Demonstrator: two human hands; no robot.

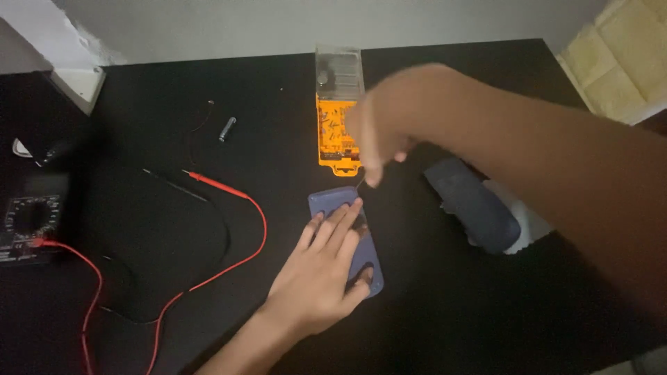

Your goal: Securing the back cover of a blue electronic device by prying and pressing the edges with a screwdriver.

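A flat blue-grey device (331, 200) lies on the black table (445, 319). My left hand (325, 267) lies flat on it, fingers spread, pressing it down. My right hand (379, 128) reaches in from the right and pinches a thin metal tool (360, 181), a small screwdriver by the look of it. Its tip points down at the device's top right corner. The hand is blurred.
An orange and clear tool case (339, 104) stands behind the hands. A dark blue pouch (472, 205) lies at the right on something white. A multimeter (28, 219) sits at the left, its red probe (215, 184) and black lead trailing across the table. A small metal cylinder (227, 128) lies at the back.
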